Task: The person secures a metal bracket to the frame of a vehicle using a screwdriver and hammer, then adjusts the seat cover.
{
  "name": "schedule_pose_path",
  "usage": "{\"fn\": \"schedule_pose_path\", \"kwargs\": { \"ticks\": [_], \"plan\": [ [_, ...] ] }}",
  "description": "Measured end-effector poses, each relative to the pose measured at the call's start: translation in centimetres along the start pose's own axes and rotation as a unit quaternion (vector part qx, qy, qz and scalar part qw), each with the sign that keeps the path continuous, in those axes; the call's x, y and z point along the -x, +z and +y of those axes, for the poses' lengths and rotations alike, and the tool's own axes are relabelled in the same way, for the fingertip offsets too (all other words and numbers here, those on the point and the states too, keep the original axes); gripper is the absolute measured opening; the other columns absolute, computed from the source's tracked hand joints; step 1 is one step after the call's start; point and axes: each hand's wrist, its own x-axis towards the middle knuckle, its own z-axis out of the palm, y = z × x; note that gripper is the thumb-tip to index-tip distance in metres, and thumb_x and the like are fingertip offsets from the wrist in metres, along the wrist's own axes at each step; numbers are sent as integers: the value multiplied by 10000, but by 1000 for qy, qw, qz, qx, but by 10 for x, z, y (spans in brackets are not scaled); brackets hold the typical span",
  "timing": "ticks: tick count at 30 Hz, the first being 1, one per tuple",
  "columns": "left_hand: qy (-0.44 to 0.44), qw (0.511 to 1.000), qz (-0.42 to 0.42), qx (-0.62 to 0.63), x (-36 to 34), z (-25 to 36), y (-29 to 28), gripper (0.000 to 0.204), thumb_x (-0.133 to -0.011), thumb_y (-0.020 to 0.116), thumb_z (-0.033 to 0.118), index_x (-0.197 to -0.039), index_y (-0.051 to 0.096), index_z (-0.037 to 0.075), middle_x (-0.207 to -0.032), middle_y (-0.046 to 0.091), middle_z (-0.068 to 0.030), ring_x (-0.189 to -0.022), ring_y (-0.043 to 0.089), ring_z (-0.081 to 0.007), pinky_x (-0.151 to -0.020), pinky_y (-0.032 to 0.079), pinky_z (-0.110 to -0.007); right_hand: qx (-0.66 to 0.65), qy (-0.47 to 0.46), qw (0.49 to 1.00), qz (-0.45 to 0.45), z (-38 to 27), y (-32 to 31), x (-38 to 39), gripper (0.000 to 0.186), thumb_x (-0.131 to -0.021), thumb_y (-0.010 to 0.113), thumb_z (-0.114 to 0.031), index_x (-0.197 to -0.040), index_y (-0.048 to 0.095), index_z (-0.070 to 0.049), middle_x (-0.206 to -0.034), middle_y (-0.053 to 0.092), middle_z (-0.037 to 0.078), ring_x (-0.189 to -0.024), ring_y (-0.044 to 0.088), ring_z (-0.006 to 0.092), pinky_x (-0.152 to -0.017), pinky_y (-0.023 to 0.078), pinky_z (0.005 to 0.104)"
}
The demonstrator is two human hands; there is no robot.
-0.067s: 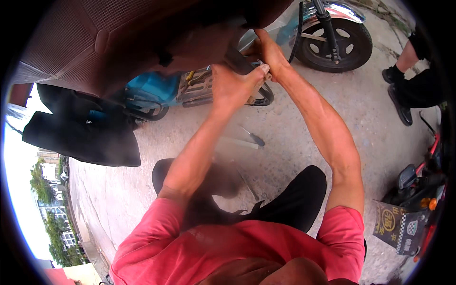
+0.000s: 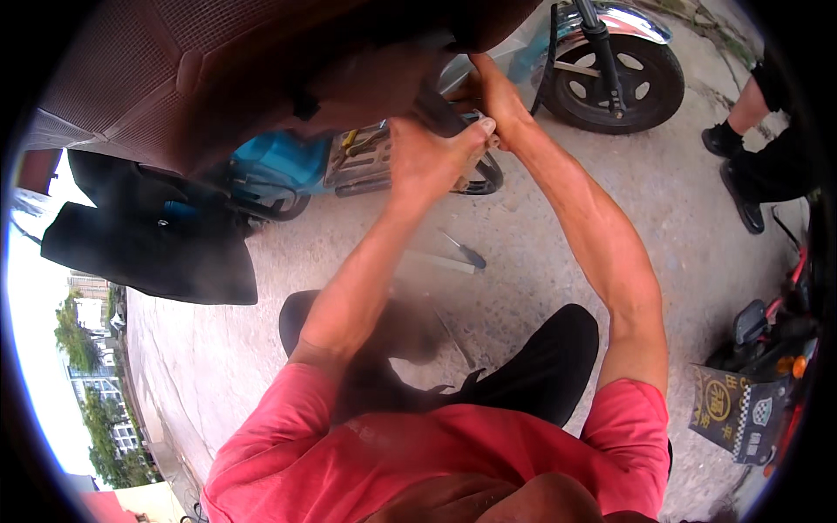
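Observation:
Both of my hands are raised together at the underside of a large brown textured seat or cover [image 2: 139,78] that fills the upper left. My left hand [image 2: 423,161] is closed around a dark block-like part [image 2: 436,112], its thumb stretched toward my right wrist. Close beside it, my right hand [image 2: 495,100] has its fingers curled in; their tips and whatever they touch are hidden. A small pale piece [image 2: 493,140] shows by my left thumb tip. Behind my hands stands a blue scooter [image 2: 279,161] with a slatted footboard [image 2: 359,157] carrying yellow-handled pliers [image 2: 349,139].
A screwdriver [image 2: 471,255] lies on the concrete beside a pale strip [image 2: 440,262]. A spoked front wheel [image 2: 641,87] stands upper right. A person's black shoe [image 2: 741,205] is at the right, above a red vehicle's dark flap [image 2: 724,410]. Black fabric [image 2: 148,253] hangs at left.
The red vehicle with its flap and the bystander's lower shoe sit slightly further right. My hands show no visible movement.

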Motion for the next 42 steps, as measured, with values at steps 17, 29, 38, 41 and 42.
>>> {"fn": "schedule_pose_path", "kwargs": {
  "ticks": [17,29,38,41,42],
  "plan": [
    [-85,995,4,51,-71,39,-31,459,-684,866,298,-991,737,-17,-984,736,-149,-914,703,-273,-875,535,-402,-31,87,995,38,-42,19,-54,754,-950,438,-634,-1016,731,58,-961,736,149,-888,648,259,-846,482,361],
    [-101,994,-31,28,-89,26,-35,659,-679,882,327,-1146,606,-46,-1048,698,-166,-976,680,-298,-892,523,-427,-32,100,994,19,-65,22,-56,730,-995,394,-606,-1008,653,76,-969,738,214,-909,681,266,-858,548,390],
    [-124,990,-34,-57,-105,18,-38,700,-730,829,356,-1243,589,-56,-1179,661,-181,-1086,643,-265,-968,495,-389,-15,110,990,82,-87,35,-61,714,-974,445,-620,-946,714,40,-889,722,152,-840,641,251,-787,486,383],
    [-164,985,-45,3,-110,25,-37,837,-683,865,325,-1366,497,10,-1337,556,-189,-1259,542,-309,-1051,440,-445,-20,79,994,76,-93,35,-57,720,-973,440,-630,-903,713,33,-844,720,159,-809,643,244,-795,488,389],
    [-117,992,-54,20,-110,14,-37,893,-682,867,325,-1421,458,36,-1384,530,-186,-1259,546,-328,-1077,430,-438,-8,76,994,79,-93,36,-57,751,-968,426,-655,-919,720,35,-836,722,164,-838,656,256,-814,490,399]
  ]
}}
